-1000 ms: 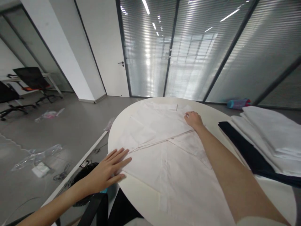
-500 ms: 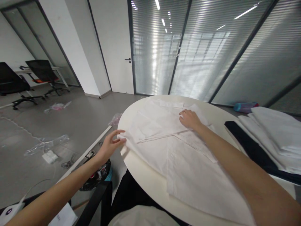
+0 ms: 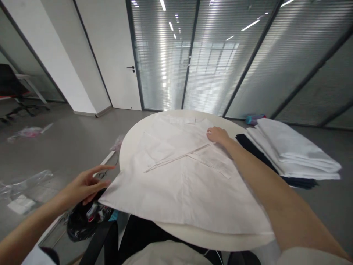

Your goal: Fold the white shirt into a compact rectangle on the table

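Since a moment ago the left hand (image 3: pixel 82 186) has come off the shirt (image 3: pixel 182 176) and slid back past the desk (image 3: pixel 129 147) edge, fingers loose and open, holding nothing. Right hand (image 3: pixel 217 134) lies flat, pinning the shirt near its collar, gripping nothing. Shirt's spread across the round desk, one sleeve folded over. Looks like mid-fold to me; next probably needs that left hand grabbing the near side.

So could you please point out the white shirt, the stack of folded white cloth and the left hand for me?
white shirt (image 3: pixel 190 187): head view, on the flat front panel.
stack of folded white cloth (image 3: pixel 292 151): head view, on the top layer.
left hand (image 3: pixel 82 186): head view, on the back of the hand.
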{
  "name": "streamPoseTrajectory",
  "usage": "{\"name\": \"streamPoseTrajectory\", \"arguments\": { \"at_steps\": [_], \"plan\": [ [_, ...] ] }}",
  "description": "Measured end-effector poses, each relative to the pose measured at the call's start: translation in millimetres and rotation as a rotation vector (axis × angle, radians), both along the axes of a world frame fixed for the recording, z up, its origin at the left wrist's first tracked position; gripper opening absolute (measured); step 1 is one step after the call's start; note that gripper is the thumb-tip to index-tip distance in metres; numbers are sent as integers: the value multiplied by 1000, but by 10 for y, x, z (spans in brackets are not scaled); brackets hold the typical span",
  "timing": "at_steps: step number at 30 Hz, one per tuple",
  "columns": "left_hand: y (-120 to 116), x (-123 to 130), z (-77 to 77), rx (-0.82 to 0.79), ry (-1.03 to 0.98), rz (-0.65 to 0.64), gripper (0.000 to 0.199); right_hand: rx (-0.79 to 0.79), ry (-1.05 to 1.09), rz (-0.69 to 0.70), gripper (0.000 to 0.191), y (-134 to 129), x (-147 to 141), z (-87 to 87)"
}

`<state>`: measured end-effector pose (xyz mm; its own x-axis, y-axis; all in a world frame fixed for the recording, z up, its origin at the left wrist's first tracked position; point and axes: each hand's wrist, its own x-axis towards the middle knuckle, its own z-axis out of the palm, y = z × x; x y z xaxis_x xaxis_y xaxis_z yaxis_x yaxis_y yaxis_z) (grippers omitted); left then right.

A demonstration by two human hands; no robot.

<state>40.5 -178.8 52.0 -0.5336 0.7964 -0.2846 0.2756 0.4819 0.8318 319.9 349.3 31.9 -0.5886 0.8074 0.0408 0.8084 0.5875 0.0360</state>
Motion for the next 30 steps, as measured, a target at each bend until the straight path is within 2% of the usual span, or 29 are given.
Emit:
{"name": "streamPoseTrajectory", "arguments": {
  "at_steps": [2,4,8,10,13,15,17,19,20,22,25,27,29,30],
  "plan": [
    [148,40,-49,83,222,-1,65,-25,26,-80,40,164,107,28],
    [378,212,-127,158,432,-95,56,-48,51,-156,43,309,188,38],
    [872,683,-369,236,798,-470,54,-91,83,-293,48,523,224,-20],
    [1050,762,-502,238,936,-621,58,-113,101,-332,48,612,186,-74],
    [1213,564,-627,206,1020,-715,61,-149,139,-349,48,760,85,-148],
    [1290,337,-625,193,1024,-731,60,-179,166,-357,49,877,6,-176],
    [1379,193,-542,201,1028,-708,55,-217,187,-373,50,1002,-67,-177],
    [1499,244,-388,249,1032,-679,45,-265,203,-395,47,1119,-122,-152],
    [1574,355,-295,292,1027,-689,38,-291,210,-406,44,1167,-140,-131],
    [1755,723,-115,408,989,-822,27,-348,222,-424,35,1231,-159,-77],
    [2076,1465,11,651,917,-1222,26,-430,242,-439,21,1236,-148,16],
    [2291,1944,-47,842,958,-1390,31,-476,255,-447,16,1193,-127,69],
    [2485,2339,-176,988,1000,-1451,35,-508,265,-454,13,1137,-104,100],
    [2571,2499,-245,1011,1025,-1482,34,-517,269,-456,12,1110,-93,105]
  ]
}}
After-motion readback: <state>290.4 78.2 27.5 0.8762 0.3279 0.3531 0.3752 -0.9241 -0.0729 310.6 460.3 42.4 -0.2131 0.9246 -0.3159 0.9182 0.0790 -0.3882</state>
